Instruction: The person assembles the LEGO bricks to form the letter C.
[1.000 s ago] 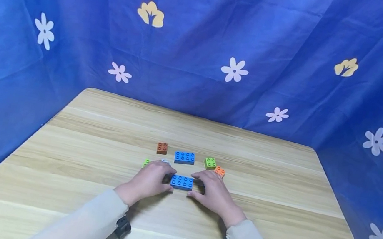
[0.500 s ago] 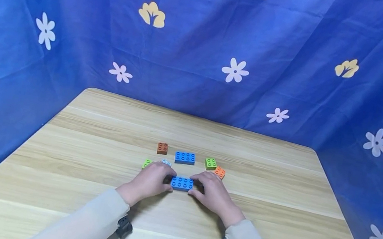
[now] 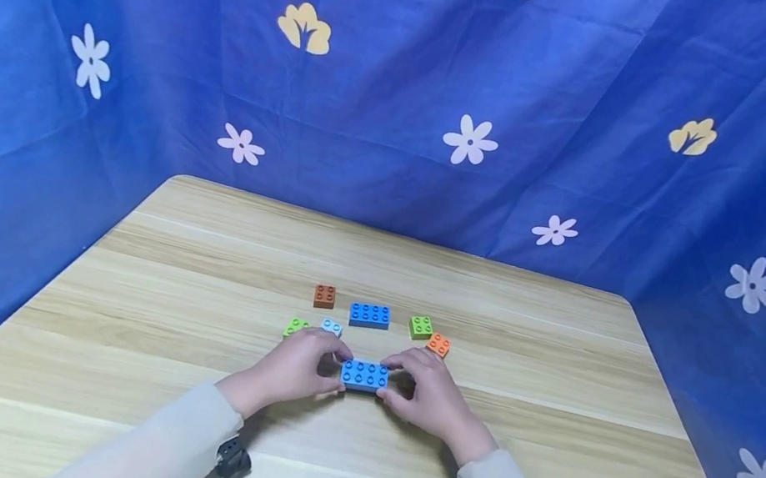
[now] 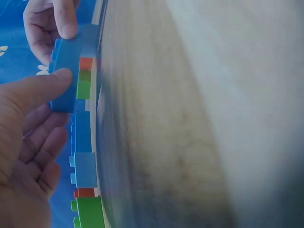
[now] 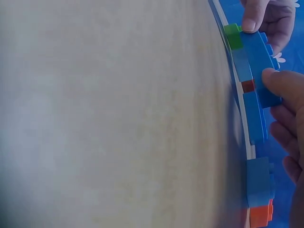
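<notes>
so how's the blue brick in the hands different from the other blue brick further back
The near blue brick is gripped at both ends, by the left hand and the right hand; the far blue brick is untouched. The near one is lifted off the table, as the wrist views show; the far one lies flat on it, between a brown brick and a green brick. Both are long, blue and studs-up.

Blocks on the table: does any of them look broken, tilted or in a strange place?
Nothing stands out. Both hands hold one blue block by its ends; the other blocks lie flat and whole on the table.
</notes>
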`<state>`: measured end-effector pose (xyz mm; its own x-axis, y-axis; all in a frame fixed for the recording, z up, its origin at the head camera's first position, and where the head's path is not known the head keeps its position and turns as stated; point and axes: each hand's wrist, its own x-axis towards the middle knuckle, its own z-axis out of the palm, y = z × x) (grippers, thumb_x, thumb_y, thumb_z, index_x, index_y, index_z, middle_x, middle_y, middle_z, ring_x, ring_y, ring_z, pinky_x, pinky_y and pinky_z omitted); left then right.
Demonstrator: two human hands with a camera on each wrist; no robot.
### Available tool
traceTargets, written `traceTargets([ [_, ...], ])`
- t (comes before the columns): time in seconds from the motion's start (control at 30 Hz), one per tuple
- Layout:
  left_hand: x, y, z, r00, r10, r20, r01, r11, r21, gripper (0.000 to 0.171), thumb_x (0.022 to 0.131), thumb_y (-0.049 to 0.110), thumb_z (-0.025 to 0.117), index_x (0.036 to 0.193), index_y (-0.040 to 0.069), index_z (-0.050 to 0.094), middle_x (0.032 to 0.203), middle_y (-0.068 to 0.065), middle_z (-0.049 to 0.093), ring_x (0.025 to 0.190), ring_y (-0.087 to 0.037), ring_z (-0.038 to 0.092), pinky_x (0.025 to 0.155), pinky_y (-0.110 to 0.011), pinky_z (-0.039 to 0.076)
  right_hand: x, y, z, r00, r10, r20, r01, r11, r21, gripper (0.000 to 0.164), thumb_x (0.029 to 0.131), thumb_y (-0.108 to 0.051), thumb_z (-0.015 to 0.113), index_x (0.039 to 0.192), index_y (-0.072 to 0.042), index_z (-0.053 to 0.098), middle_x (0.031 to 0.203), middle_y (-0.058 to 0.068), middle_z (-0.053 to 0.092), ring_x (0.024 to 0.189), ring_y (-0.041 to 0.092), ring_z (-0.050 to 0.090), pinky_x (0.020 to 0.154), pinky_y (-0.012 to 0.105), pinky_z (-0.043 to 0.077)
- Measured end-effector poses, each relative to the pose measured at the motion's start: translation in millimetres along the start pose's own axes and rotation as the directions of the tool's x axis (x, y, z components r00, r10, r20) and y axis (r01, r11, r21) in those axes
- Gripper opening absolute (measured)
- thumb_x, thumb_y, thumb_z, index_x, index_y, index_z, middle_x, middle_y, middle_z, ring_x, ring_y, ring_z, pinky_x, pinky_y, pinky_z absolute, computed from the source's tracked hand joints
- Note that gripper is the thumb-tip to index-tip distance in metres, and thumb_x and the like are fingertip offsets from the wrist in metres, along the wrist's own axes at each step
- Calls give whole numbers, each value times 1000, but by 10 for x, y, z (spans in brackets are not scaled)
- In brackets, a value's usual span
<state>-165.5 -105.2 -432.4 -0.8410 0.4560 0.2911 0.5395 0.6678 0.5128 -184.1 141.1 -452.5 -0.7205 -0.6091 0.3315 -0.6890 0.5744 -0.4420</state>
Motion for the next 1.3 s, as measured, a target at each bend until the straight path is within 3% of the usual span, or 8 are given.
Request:
traceTargets([
  [0.33,-145,16,-30,999,6,35,-4,999,-50,35,68,20,84,98,12,68,96,6,66,88,-12,58,82,-34,49,-113,-128,11,1000,-3,-23,4,999,39,40,74,-31,81,109,-19,66,104,-11,62,102,8,55,96,38,42],
  [0.67,-270,58,-30,995,13,99,-3,995,-101,34,68,20,84,98,12,69,88,8,62,81,-9,56,74,-29,50,-224,-191,58,997,-68,-24,69,997,31,38,75,-34,80,107,-17,67,104,-10,63,100,8,56,93,33,45],
  [1.07,-342,101,9,989,-9,145,29,990,-137,32,68,20,84,95,14,69,84,10,60,78,-7,54,73,-27,48,-323,-206,107,998,-69,0,69,996,49,37,76,-37,79,106,-19,67,104,-14,62,99,5,55,91,32,45],
  [1.3,-340,82,34,987,10,158,14,989,-150,31,67,19,85,93,13,68,82,10,60,76,-6,54,70,-26,48,-343,-201,121,998,-69,17,67,996,62,36,77,-37,79,105,-20,67,101,-15,62,96,3,55,89,29,46],
])
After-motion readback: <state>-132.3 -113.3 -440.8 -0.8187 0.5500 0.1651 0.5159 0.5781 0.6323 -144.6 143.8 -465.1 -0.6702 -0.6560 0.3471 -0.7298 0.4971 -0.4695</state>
